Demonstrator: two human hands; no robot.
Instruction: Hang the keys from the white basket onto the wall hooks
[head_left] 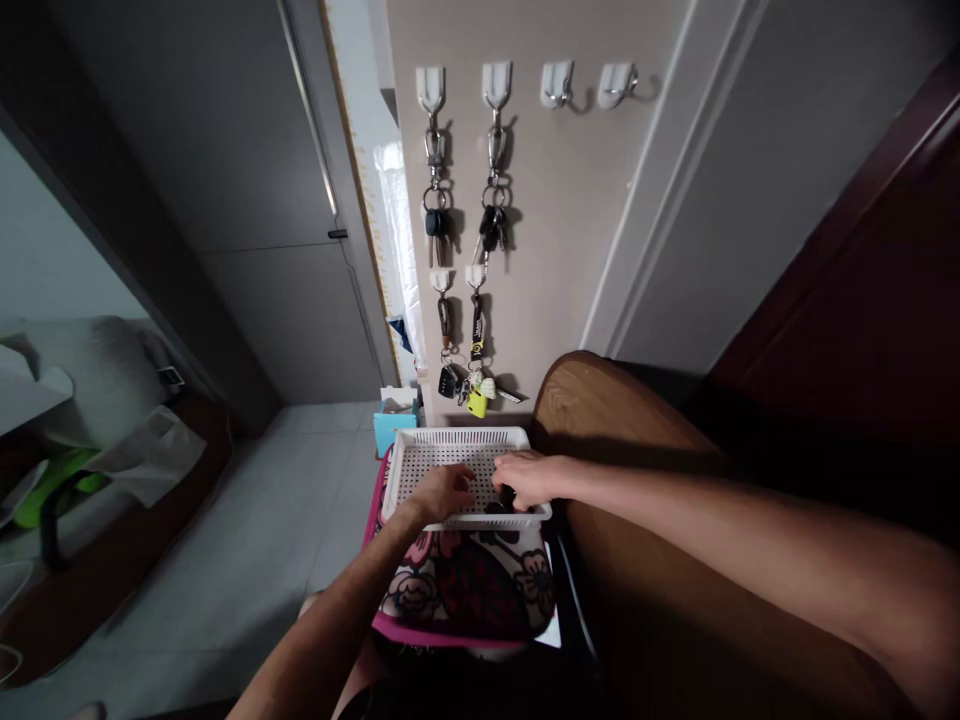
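Note:
A white perforated plastic basket rests on a flower-patterned cushion or bag with pink edging. Inside its left part is my left hand, fingers loosely curved and apart, with nothing visible in them. My right hand reaches into the basket's right side, its fingers bent down around a small dark object whose kind I cannot make out. Beside those fingertips, more dark items lie near the front wall of the basket, partly hidden by the hand.
Several key bunches hang from white wall hooks, among them a bunch with a black fob and one with a yellow charm. Two upper-right hooks carry nothing. A curved wooden panel stands right; a blue box sits behind left.

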